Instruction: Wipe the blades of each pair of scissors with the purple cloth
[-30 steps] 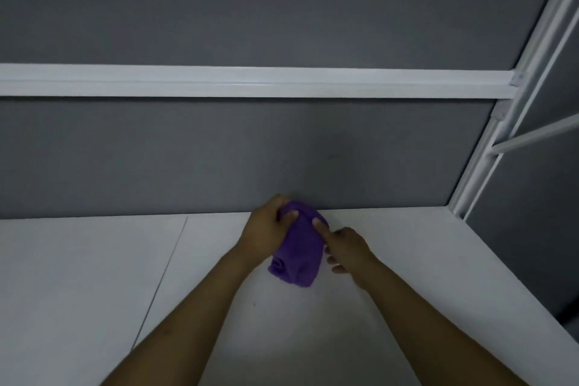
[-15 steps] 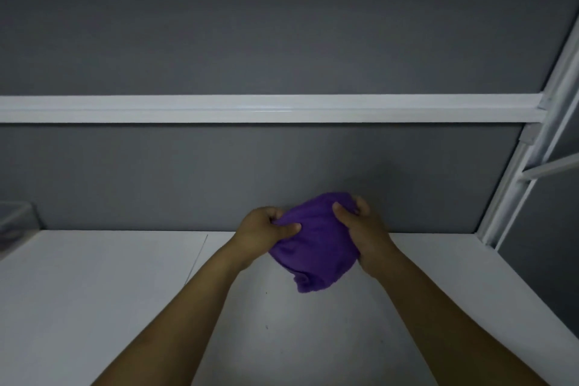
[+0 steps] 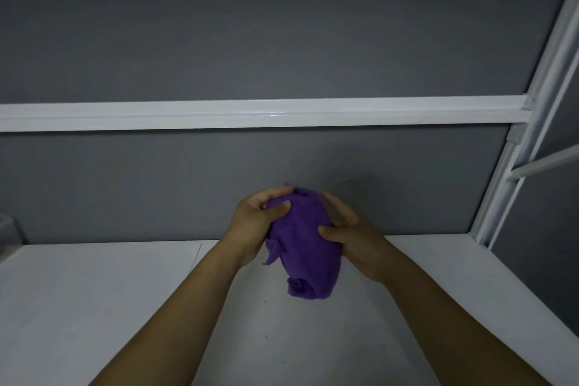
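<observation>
A bunched purple cloth hangs in the air above the white table, held between both hands. My left hand grips its upper left side, thumb pressed into the fabric. My right hand grips the right side, thumb on the front and fingers behind. The cloth's lower end droops in a rolled fold. No scissors are in view.
A grey partition wall with a white horizontal rail stands behind the table. A white metal frame post rises at the right corner. The edge of a clear container shows at the far left.
Both hands have gathered the cloth into a longer, narrower bundle. My right hand shifted from the top of the cloth down to its right side.
</observation>
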